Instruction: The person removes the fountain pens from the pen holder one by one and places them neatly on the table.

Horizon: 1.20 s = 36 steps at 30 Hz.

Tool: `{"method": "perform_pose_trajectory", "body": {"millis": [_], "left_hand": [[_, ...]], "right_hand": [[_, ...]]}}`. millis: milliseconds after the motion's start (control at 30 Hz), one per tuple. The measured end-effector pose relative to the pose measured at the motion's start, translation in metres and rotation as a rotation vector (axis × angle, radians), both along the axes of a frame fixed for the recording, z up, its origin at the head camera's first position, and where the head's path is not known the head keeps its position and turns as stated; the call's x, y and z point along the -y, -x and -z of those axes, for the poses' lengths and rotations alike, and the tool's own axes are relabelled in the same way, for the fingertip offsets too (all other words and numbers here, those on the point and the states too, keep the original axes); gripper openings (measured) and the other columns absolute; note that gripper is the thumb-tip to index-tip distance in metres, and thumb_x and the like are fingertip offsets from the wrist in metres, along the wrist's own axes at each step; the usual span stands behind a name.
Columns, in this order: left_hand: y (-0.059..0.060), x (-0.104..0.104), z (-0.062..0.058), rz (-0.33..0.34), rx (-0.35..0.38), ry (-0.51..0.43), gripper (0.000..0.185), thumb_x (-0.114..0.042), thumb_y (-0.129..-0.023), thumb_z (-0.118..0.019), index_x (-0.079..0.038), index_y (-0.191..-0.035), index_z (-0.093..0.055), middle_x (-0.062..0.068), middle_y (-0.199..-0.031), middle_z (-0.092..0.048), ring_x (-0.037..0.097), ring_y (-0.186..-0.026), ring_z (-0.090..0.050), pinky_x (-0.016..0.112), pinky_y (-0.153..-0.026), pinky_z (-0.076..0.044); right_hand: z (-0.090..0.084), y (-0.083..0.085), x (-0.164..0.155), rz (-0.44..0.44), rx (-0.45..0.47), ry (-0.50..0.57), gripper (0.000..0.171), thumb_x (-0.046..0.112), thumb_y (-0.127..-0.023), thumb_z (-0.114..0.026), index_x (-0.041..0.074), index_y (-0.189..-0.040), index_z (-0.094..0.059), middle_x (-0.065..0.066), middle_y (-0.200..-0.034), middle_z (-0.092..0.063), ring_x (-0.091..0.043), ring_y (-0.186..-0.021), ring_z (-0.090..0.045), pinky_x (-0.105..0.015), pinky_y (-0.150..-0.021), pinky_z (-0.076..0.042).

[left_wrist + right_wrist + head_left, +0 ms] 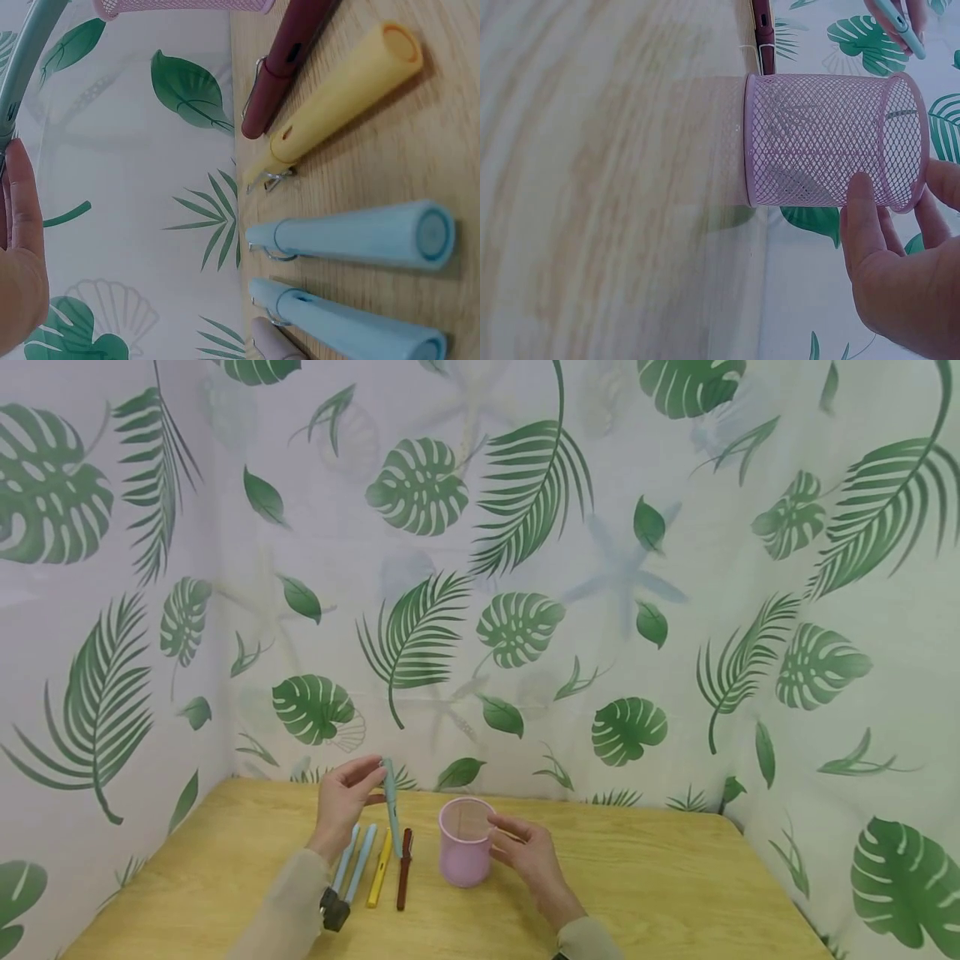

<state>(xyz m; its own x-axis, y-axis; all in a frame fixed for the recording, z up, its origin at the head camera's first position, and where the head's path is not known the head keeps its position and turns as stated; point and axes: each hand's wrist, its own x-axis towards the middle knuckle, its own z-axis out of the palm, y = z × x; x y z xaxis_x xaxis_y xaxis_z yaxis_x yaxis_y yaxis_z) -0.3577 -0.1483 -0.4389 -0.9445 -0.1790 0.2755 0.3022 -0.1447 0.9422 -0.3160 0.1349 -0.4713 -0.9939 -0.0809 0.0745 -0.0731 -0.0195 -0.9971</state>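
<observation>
My left hand (pixel 372 787) pinches a pale teal pen (pixel 391 806) and holds it nearly upright above the wooden table (pixel 675 893). The same teal pen (pixel 22 67) shows beside my palm in the left wrist view. A pink mesh cup (pixel 465 842) stands upright to its right, and my right hand (pixel 504 832) grips it at the rim. In the right wrist view my thumb (pixel 862 217) presses on the mesh cup (pixel 817 150). Below the left hand lie two light blue pens (pixel 362 862), a yellow pen (pixel 379 878) and a dark red pen (pixel 405 868).
The lying pens run side by side: dark red pen (pixel 289 60), yellow pen (pixel 337 97) and light blue pens (pixel 352 234). A leaf-print curtain (pixel 525 610) encloses the table at the back and both sides. Bare tabletop stretches to the right of the cup.
</observation>
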Motion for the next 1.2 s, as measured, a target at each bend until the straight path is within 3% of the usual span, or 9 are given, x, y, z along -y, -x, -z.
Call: {"method": "perform_pose_trajectory", "body": {"millis": [133,333,733,967,1200], "left_hand": [[-0.001,0.003,0.001,-0.005,0.010,0.018,0.032,-0.005,-0.090,-0.069,0.005,-0.121,-0.064,-0.004,-0.097,-0.072,0.008,-0.081,-0.069,0.035,-0.069,-0.061],[-0.001,0.008,0.001,-0.024,0.037,0.078,0.033,-0.008,-0.091,-0.069,0.004,-0.121,-0.064,0.009,-0.109,-0.071,0.007,-0.082,-0.069,0.036,-0.071,-0.061],[-0.005,0.027,0.002,-0.025,0.044,0.128,0.035,-0.012,-0.092,-0.069,0.003,-0.123,-0.064,0.018,-0.117,-0.068,0.007,-0.084,-0.069,0.033,-0.072,-0.061],[-0.005,0.036,0.004,-0.018,0.069,0.171,0.035,-0.013,-0.093,-0.068,0.002,-0.124,-0.064,0.013,-0.113,-0.070,0.008,-0.080,-0.068,0.033,-0.071,-0.061],[-0.006,0.043,0.008,-0.024,0.064,0.208,0.035,-0.014,-0.094,-0.067,0.003,-0.124,-0.063,0.017,-0.117,-0.069,0.007,-0.082,-0.067,0.032,-0.071,-0.061]], "right_hand": [[0.000,-0.002,0.000,-0.002,-0.001,-0.005,0.039,0.009,-0.094,-0.064,-0.010,-0.128,-0.057,-0.030,-0.136,-0.053,-0.033,-0.117,-0.062,-0.038,-0.093,-0.055],[0.000,-0.002,0.001,-0.002,-0.006,-0.008,0.040,0.009,-0.095,-0.063,-0.010,-0.129,-0.057,-0.030,-0.137,-0.052,-0.034,-0.119,-0.061,-0.039,-0.093,-0.055],[0.000,-0.002,0.002,0.000,0.000,-0.002,0.039,0.006,-0.095,-0.062,-0.012,-0.129,-0.056,-0.030,-0.136,-0.054,-0.031,-0.118,-0.061,-0.039,-0.092,-0.056],[0.000,-0.002,0.001,0.005,-0.003,0.006,0.039,0.007,-0.094,-0.063,-0.011,-0.128,-0.056,-0.029,-0.136,-0.053,-0.036,-0.120,-0.059,-0.039,-0.093,-0.055],[-0.002,-0.003,0.002,0.007,-0.003,0.003,0.038,0.006,-0.094,-0.063,-0.012,-0.128,-0.057,-0.029,-0.136,-0.054,-0.033,-0.118,-0.061,-0.040,-0.093,-0.055]]}}
